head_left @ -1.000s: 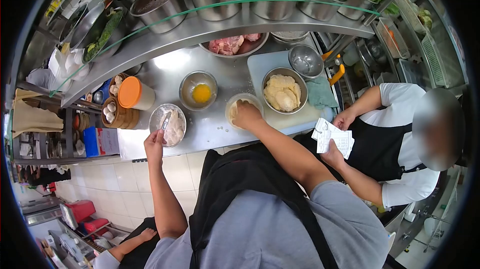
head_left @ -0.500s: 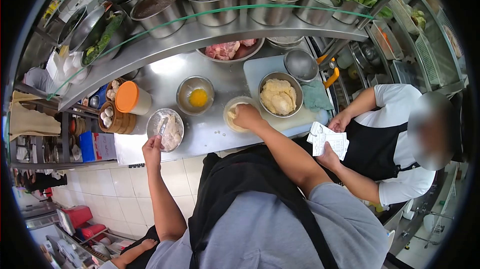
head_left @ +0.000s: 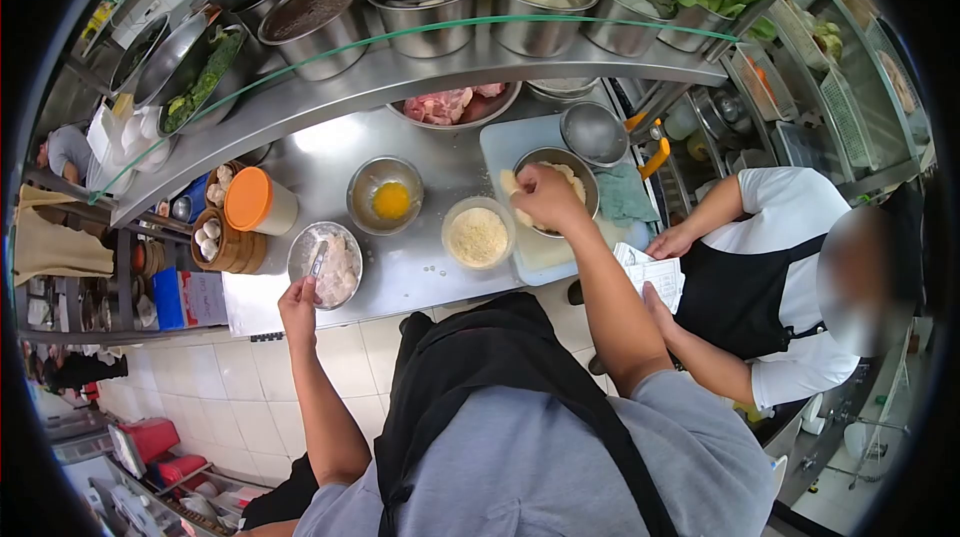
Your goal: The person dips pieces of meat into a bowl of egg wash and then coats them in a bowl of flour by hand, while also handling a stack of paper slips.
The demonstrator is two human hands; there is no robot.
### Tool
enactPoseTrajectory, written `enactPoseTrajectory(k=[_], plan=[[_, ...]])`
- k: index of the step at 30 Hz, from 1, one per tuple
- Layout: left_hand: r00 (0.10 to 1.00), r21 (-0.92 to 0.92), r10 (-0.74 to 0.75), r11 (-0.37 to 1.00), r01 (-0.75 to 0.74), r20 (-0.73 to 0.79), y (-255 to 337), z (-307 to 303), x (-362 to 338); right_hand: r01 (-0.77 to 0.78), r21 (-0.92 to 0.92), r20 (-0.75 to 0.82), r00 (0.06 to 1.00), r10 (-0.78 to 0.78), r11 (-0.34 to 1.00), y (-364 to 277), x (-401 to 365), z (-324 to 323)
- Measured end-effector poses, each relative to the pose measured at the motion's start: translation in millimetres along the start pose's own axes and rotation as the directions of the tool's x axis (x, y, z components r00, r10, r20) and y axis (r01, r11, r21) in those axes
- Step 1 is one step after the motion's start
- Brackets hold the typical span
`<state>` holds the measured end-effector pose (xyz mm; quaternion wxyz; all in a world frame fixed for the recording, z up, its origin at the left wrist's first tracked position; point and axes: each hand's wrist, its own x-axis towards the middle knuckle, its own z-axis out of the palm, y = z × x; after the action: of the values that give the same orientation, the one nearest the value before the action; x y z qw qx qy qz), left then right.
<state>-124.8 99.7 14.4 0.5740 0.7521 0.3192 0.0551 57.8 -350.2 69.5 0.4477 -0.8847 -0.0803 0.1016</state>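
My left hand [head_left: 298,309] is closed on a slim metal utensil [head_left: 318,259]; its far end lies in a steel bowl [head_left: 291,255] of pale, white-coated pieces [head_left: 338,272]. My right hand [head_left: 550,199] pinches a pale crumb-coated piece [head_left: 509,181] at the left rim of another steel bowl. More coated pieces [head_left: 577,182] sit in that bowl, partly hidden by my hand. Just left of it stands a clear tub of breadcrumbs [head_left: 480,237]. Between the tub and the left bowl is a steel bowl with beaten egg [head_left: 391,201].
A person [head_left: 760,287] at the right holds paper slips [head_left: 650,272]. Overhead runs a steel shelf [head_left: 430,67] with several pots. Raw meat [head_left: 450,105] fills a bowl below it. An orange-lidded tub [head_left: 258,202] and bamboo steamer [head_left: 235,247] stand left; a green cloth [head_left: 625,195] lies right.
My right hand has come up out of the breadcrumb tub and moved right to the bowl of coated pieces, carrying a piece. My left hand stays at its bowl with the utensil.
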Motion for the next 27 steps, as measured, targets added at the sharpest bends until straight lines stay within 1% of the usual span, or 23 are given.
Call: enactPoseTrajectory(k=[1,2,3,5,6,7,8,9,12,14,15,16,17,18,19,20,21,23,24,25,26,27], plan=[[1.0,0.012,-0.014,1.0,0.014,-0.002,1,0,0,0.003,-0.191,-0.06,0.998,-0.015,0.982,-5,-1,-9],[1.0,0.023,-0.028,0.999,0.029,-0.006,2,1,-1,-0.005,-0.375,-0.115,0.993,-0.042,0.927,-8,-1,-14],[1.0,0.021,-0.027,0.999,0.027,-0.004,0,2,0,-0.005,-0.378,-0.116,0.992,-0.042,0.926,-5,-2,-12],[1.0,-0.002,-0.019,1.0,0.019,0.0,-4,2,2,-0.026,-0.534,-0.254,0.958,-0.131,0.845,10,-3,1],[1.0,-0.004,-0.018,1.0,0.018,-0.001,-4,2,2,-0.024,-0.535,-0.254,0.958,-0.133,0.845,22,-2,8],[1.0,-0.002,-0.006,1.0,0.006,-0.001,-3,2,1,-0.041,-0.565,-0.144,0.988,-0.05,0.824,36,0,16],[1.0,0.001,0.006,1.0,-0.006,-0.002,-2,2,1,-0.049,-0.596,-0.033,0.999,0.037,0.801,50,3,22],[1.0,-0.001,0.005,1.0,-0.005,-0.01,-2,0,1,-0.042,-0.596,-0.028,0.999,0.031,0.802,57,5,25],[0.999,-0.01,0.026,1.0,-0.027,-0.027,-7,-9,1,-0.009,-0.553,0.054,0.997,0.047,0.833,69,-1,21],[0.997,0.025,0.041,0.999,-0.039,-0.067,-14,-18,3,0.012,-0.352,-0.088,0.995,-0.046,0.936,54,-10,11],[0.995,0.027,0.068,0.997,-0.066,-0.072,-13,-22,2,0.027,-0.28,-0.072,0.996,-0.049,0.96,40,-15,6],[0.994,0.023,0.062,0.998,-0.06,-0.094,-11,-24,0,0.039,-0.205,-0.055,0.997,-0.051,0.978,30,-17,5],[0.992,0.018,0.058,0.998,-0.057,-0.111,-9,-28,0,0.059,-0.186,-0.03,0.997,-0.065,0.981,27,-17,11],[0.989,0.052,0.092,0.995,-0.086,-0.117,-13,-32,3,-0.02,-0.032,0.0,1.0,0.02,0.999,26,-17,16],[0.985,0.084,0.127,0.99,-0.117,-0.117,-13,-35,6,-0.108,0.115,0.041,0.994,0.104,0.987,23,-16,23],[0.982,0.166,0.124,0.981,-0.1,-0.141,-13,-37,7,-0.101,0.12,0.051,0.994,0.096,0.988,24,-15,35],[0.981,0.167,0.122,0.981,-0.097,-0.149,-8,-40,7,-0.106,0.14,0.077,0.992,0.096,0.984,24,-15,47],[0.968,0.451,0.202,0.885,-0.116,-0.147,0,-42,7,-0.116,0.156,0.101,0.99,0.101,0.981,25,-13,63],[0.972,0.502,0.203,0.857,-0.12,-0.115,7,-42,5,-0.137,0.114,0.107,0.986,0.124,0.984,14,-14,73],[0.975,0.499,0.2,0.857,-0.125,-0.1,8,-46,5,-0.162,0.07,0.108,0.982,0.154,0.984,6,-16,82],[0.966,0.574,0.258,0.796,-0.193,-0.032,8,-48,6,0.004,-0.099,0.023,1.0,-0.001,0.995,25,-11,100],[0.945,0.628,0.319,0.722,-0.291,0.07,10,-41,12,0.158,-0.224,0.005,0.987,-0.161,0.962,52,-2,117]])
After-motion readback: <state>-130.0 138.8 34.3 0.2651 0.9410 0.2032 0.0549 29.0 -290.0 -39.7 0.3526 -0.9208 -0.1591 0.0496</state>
